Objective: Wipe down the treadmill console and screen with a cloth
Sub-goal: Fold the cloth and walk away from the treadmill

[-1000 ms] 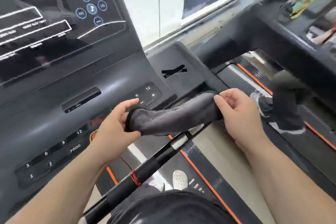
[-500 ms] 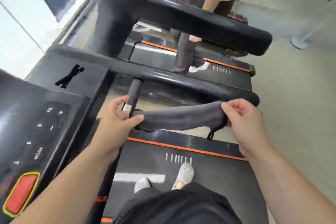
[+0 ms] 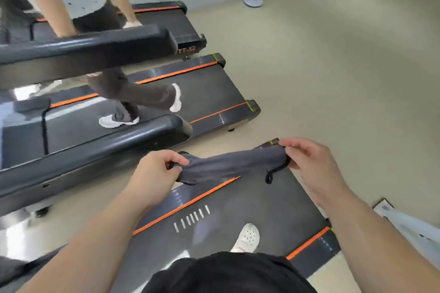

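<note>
A dark grey cloth [image 3: 228, 164] is stretched between both hands above the treadmill belt [image 3: 238, 209]. My left hand [image 3: 154, 173] pinches its left end and my right hand [image 3: 312, 166] pinches its right end, where a small black loop dangles. The treadmill console and screen are out of view. My white shoe [image 3: 247, 238] stands on the belt below the cloth.
A black handrail [image 3: 95, 150] runs along the left. On the neighbouring treadmill [image 3: 209, 95] a person in dark trousers and white shoes [image 3: 114, 121] walks. A second rail [image 3: 90, 47] crosses above. Beige floor [image 3: 333, 66] lies to the right, with a white pole base [image 3: 253, 1] at the back.
The view has swung right and away from the console, which has left the frame. Both hands keep the cloth stretched between them, now over the belt's rear part.
</note>
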Demonstrator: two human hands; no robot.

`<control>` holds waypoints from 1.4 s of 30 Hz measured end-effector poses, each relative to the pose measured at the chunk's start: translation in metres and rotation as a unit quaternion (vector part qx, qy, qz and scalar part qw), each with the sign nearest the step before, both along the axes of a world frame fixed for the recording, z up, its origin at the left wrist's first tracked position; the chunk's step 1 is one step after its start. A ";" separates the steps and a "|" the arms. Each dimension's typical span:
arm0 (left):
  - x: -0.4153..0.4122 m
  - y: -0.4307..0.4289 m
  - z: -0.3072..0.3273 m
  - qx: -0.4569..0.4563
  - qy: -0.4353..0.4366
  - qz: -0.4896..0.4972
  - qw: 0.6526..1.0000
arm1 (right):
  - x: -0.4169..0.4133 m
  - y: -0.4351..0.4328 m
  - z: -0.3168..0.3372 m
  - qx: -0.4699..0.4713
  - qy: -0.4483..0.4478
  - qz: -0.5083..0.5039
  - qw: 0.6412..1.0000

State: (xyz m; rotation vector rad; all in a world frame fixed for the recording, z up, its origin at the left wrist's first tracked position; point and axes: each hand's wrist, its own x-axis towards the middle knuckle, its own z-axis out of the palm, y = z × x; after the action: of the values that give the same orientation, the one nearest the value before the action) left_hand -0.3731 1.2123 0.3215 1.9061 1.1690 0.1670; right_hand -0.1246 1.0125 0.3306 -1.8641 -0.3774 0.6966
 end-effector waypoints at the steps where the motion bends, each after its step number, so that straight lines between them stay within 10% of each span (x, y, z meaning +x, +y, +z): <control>1: 0.028 -0.003 0.000 0.005 0.015 -0.036 0.999 | 0.022 -0.014 0.001 0.001 0.004 -0.011 1.000; 9: 0.245 -0.046 0.018 0.081 0.084 -0.338 0.934 | 0.159 -0.127 0.017 0.007 -0.029 -0.125 0.992; 19: 0.441 -0.134 -0.003 0.137 0.067 -0.425 0.892 | 0.249 -0.214 0.034 -0.021 -0.055 -0.259 0.964; 29: 0.592 -0.220 -0.042 -0.159 0.106 -0.554 0.810 | 0.328 -0.250 0.048 -0.112 -0.045 -0.357 0.926; 33: 0.626 -0.233 -0.062 -0.222 0.169 -0.579 0.766 | 0.340 -0.266 0.047 -0.015 -0.008 -0.458 0.889; 42: 0.718 -0.275 -0.076 -0.416 0.085 -0.423 0.800 | 0.368 -0.310 0.027 0.102 0.035 -0.551 0.828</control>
State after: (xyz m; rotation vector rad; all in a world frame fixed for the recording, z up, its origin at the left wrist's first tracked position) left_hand 0.3448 0.9373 0.2457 1.4423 0.2645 -0.8865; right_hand 0.2438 0.7029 0.3573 -1.4993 0.6455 -0.0871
